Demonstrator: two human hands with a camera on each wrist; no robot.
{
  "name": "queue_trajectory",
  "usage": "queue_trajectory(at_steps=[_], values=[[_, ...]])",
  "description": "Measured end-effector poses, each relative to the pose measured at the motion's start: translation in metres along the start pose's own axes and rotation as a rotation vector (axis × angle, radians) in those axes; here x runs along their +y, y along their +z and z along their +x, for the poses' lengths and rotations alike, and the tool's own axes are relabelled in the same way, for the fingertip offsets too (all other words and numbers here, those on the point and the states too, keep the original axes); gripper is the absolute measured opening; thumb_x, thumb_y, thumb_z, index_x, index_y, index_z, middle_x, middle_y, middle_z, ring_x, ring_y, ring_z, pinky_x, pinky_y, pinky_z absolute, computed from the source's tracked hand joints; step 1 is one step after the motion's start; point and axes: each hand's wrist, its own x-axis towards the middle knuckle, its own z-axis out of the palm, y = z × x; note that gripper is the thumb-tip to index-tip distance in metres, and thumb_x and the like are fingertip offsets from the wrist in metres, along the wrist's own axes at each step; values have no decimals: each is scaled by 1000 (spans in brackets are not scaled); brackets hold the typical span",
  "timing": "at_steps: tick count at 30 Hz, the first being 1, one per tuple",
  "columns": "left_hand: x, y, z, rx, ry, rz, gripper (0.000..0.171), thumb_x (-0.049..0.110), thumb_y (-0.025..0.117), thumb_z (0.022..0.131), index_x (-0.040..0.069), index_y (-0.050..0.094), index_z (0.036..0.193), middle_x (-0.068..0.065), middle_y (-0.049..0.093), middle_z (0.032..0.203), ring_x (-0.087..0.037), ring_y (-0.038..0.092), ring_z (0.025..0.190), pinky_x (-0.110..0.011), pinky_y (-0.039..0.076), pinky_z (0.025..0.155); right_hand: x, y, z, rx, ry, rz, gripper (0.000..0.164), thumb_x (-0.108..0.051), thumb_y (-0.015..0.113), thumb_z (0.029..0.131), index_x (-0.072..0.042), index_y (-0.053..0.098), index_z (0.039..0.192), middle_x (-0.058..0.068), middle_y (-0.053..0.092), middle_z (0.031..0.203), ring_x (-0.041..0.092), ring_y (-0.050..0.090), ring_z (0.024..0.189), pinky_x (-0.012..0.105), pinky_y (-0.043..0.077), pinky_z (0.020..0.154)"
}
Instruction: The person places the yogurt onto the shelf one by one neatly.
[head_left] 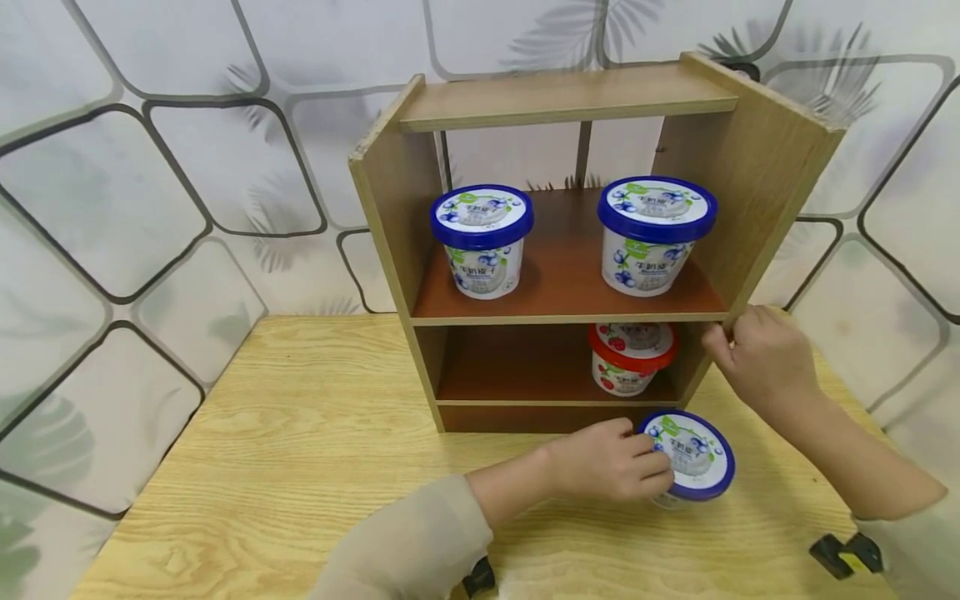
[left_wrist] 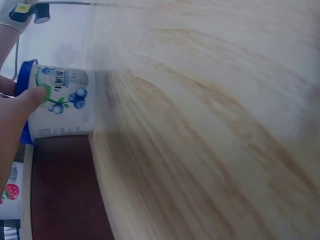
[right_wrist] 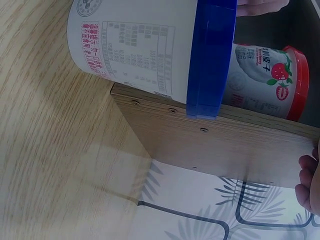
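Note:
My left hand (head_left: 615, 462) holds a white tub with a blue lid and blueberry print (head_left: 693, 454) near its lid, in front of the shelf's lower right. In the left wrist view the thumb lies on the side of the tub (left_wrist: 62, 102). Whether its base touches the table cannot be told. At the small wooden shelf (head_left: 573, 318), my right hand (head_left: 772, 358) grips the right side panel by its front edge, fingers curled against the outer face. A red-lidded strawberry tub (head_left: 626, 375) stands on the lower level, at the right.
Two more blue-lidded blueberry tubs stand on the upper level, the left tub (head_left: 483, 267) and the right tub (head_left: 648, 262). The shelf stands on a wood-grain table (head_left: 300, 467), near a patterned wall covering (head_left: 225, 167).

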Motion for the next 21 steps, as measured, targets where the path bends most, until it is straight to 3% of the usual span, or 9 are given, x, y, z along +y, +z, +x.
queue_trajectory(at_steps=[10, 21], values=[[-1, 6, 1, 43, 7, 19, 38, 12, 30, 101, 24, 65, 92, 15, 62, 87, -3, 55, 73, -18, 39, 58, -1, 1, 2, 15, 14, -13, 42, -31, 32, 87, -3, 35, 56, 9, 32, 46, 34, 35, 44, 41, 24, 40], [-2, 4, -1, 109, 15, 40, 30, 15, 39, 99, 24, 66, 90, 16, 63, 86, -3, 55, 74, -19, 41, 63, 0, 0, 0, -13, 15, -24, 43, -33, 31, 88, -4, 35, 56, 8, 31, 46, 31, 34, 44, 37, 22, 40]])
